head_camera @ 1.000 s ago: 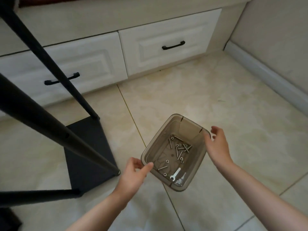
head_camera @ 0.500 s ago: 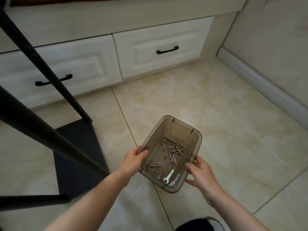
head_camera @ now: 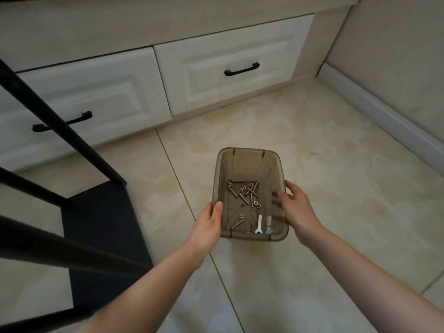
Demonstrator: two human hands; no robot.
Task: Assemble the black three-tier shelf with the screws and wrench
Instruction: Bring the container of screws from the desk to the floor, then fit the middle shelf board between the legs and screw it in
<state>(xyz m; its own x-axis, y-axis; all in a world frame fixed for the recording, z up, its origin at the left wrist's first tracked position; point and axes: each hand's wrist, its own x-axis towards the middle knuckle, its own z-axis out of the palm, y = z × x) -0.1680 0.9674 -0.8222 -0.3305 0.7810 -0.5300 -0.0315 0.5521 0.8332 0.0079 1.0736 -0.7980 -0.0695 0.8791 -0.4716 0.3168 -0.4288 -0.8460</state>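
Note:
A smoky transparent plastic bin (head_camera: 247, 153) is held over the tiled floor between both hands. My left hand (head_camera: 208, 222) grips its left wall, thumb over the rim. My right hand (head_camera: 296, 207) grips the right wall, fingertips inside. Several silver screws and nuts (head_camera: 245, 192) lie on the bin's bottom, and a small white wrench (head_camera: 259, 224) lies near its front edge. The black shelf frame fills the left side: a flat black panel (head_camera: 103, 227) on the floor with black poles (head_camera: 64, 131) rising from it towards me.
White drawers with black handles (head_camera: 241, 69) line the far side. A wall with a white baseboard (head_camera: 374, 109) runs along the right. Beige floor tiles (head_camera: 336, 188) spread around the bin.
Both hands have taken hold of the bin's sides; the right hand moved from its front corner to the right wall. The bin now sits squarer to me, and the view shifted.

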